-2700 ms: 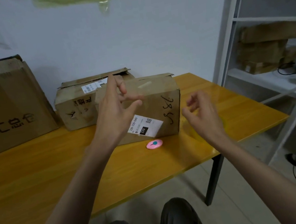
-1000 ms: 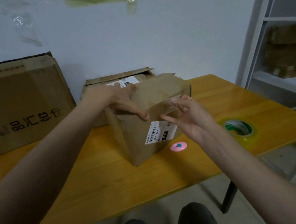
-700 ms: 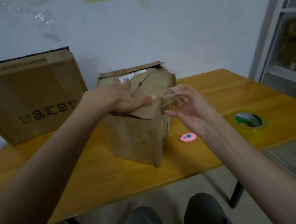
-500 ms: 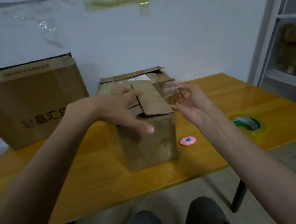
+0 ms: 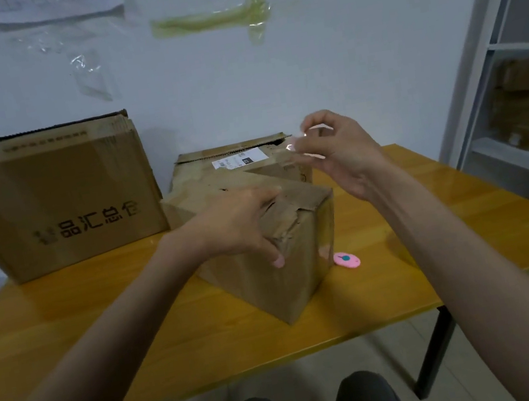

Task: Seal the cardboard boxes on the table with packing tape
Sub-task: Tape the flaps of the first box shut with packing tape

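A worn cardboard box [image 5: 297,271] stands corner-on at the middle of the yellow table [image 5: 70,338], its crumpled top flaps folded down. My left hand [image 5: 236,225] lies across those flaps with spread fingers, the thumb pressing on the near face. My right hand [image 5: 342,153] is raised above and to the right of the box and pinches a short strip of clear packing tape [image 5: 296,150] between thumb and fingers. A second small box [image 5: 234,168] with a white label sits right behind the first. The tape roll is not in sight.
A large printed carton [image 5: 48,200] stands at the back left against the wall. A pink cutter [image 5: 346,259] lies on the table just right of the near box. A metal shelf [image 5: 522,131] holding flattened cardboard is at the right. Tape scraps hang on the wall.
The near box has turned and lies lower under my left hand, flaps pressed shut. My right hand has lifted the tape strip higher and rightward. The tape roll has left the view.
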### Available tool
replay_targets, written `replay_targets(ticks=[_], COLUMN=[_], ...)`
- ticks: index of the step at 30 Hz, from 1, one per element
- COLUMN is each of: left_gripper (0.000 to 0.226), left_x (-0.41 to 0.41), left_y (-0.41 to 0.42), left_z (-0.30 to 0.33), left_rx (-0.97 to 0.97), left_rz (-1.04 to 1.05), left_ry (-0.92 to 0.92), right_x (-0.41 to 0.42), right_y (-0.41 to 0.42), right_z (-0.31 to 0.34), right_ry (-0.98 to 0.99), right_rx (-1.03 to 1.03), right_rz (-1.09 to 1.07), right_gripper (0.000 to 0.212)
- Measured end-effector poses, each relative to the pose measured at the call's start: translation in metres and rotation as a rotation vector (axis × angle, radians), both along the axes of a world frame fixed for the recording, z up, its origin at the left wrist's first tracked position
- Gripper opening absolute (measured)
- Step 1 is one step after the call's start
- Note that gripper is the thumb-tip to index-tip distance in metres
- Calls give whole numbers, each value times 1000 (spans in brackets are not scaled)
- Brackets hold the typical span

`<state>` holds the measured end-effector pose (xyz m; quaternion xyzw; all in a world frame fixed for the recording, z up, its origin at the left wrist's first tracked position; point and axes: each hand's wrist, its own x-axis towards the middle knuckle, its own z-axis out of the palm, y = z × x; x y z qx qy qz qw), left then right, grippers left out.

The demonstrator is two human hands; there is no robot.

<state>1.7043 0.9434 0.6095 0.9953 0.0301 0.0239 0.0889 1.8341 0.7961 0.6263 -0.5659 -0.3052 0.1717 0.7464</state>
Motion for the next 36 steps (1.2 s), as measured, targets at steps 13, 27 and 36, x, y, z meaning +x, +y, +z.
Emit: replay_targets(ticks=[13,27,36], left_gripper=[48,25,21], left_x=[18,18,24], left_y=[-26,-32,-32], left_z=[10,28,28], left_rx=[-924,-632,-587], left_rz=[226,72,195], left_ry=[-660,-829,-891], right_x=[-15,-26,-30], right_y=[-15,0,9], right_z=[9,-10,-31], right_ry=[-636,-1081,-906], right_rx=[-316,-376,-279], right_rz=[-353,-417,-491], right_gripper=[28,40,71])
